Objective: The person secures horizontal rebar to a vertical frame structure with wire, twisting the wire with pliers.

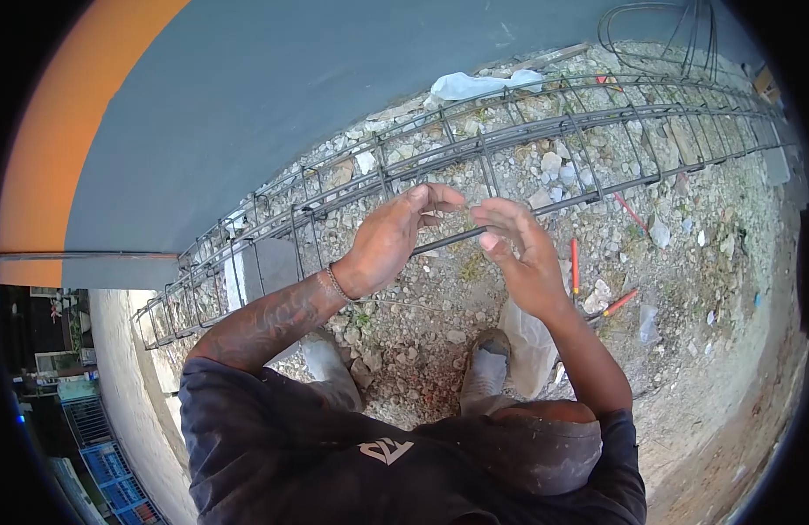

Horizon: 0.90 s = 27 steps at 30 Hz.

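My left hand [388,238] is raised over a long rebar cage [483,144], its fingers loosely bent and pointing right. Facing it, my right hand [528,262] has its thumb apart from curved fingers. The fingertips of both hands come close together above the near bar of the cage. I make out nothing held in either hand; anything as fine as a thin wire would be too small to tell. The cage is made of long steel bars with square stirrups and runs from lower left to upper right.
Red-handled tools [620,303] lie on the rubble right of my right hand. A concrete block [262,265] supports the cage at left. A grey wall [247,96] stands behind, with coiled wire [654,39] at upper right. White plastic [483,85] lies near the wall.
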Each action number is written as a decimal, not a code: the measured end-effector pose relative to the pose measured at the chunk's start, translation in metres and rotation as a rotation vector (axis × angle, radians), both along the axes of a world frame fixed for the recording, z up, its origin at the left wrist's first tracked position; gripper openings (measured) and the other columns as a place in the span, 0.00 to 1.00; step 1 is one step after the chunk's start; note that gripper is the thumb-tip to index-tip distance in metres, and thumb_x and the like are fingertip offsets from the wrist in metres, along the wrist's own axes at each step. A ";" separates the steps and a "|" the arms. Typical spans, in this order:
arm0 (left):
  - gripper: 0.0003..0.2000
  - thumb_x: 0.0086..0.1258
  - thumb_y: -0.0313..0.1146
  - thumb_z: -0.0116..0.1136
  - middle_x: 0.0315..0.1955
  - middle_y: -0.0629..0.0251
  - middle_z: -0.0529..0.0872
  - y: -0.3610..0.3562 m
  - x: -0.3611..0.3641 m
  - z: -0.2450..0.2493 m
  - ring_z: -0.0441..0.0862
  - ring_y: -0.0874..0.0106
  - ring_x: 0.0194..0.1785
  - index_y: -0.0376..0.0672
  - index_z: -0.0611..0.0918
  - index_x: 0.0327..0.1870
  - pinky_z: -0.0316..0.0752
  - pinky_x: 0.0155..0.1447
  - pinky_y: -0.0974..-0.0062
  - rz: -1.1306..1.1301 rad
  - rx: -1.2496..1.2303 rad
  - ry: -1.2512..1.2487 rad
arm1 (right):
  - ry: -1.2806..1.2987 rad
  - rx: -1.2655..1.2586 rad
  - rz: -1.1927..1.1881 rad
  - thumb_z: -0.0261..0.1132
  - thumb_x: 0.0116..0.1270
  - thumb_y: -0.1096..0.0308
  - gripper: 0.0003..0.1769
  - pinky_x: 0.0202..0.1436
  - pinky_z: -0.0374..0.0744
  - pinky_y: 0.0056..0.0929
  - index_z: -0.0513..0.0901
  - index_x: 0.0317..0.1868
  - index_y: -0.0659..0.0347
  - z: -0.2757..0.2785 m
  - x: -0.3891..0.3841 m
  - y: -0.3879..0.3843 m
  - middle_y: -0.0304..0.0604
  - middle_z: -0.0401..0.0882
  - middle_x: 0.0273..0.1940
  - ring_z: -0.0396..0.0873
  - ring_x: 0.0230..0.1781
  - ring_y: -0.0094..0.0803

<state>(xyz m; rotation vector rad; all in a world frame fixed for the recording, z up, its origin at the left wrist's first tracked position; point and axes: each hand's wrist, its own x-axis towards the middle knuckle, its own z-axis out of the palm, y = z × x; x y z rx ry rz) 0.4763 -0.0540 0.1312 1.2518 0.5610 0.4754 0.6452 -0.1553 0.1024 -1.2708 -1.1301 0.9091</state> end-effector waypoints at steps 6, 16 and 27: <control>0.24 0.76 0.45 0.25 0.52 0.59 0.73 0.003 -0.008 0.002 0.66 0.68 0.58 0.36 0.71 0.56 0.59 0.61 0.66 -0.153 0.066 -0.082 | -0.273 0.053 -0.067 0.60 0.65 0.60 0.19 0.47 0.73 0.29 0.76 0.49 0.67 0.036 -0.001 0.013 0.49 0.77 0.47 0.76 0.45 0.32; 0.24 0.76 0.49 0.28 0.29 0.62 0.78 0.024 -0.044 0.017 0.76 0.69 0.33 0.38 0.74 0.37 0.71 0.42 0.69 -0.496 -0.199 -0.256 | -0.147 -0.070 0.252 0.60 0.64 0.68 0.14 0.47 0.74 0.28 0.78 0.47 0.68 0.083 -0.041 0.041 0.42 0.79 0.40 0.76 0.41 0.25; 0.13 0.74 0.41 0.45 0.30 0.65 0.77 0.041 -0.083 0.047 0.78 0.74 0.35 0.39 0.71 0.42 0.76 0.44 0.74 -0.314 -0.046 -0.216 | -0.072 -0.042 0.227 0.64 0.60 0.73 0.08 0.48 0.76 0.30 0.79 0.39 0.66 0.112 -0.067 0.060 0.44 0.80 0.39 0.77 0.42 0.28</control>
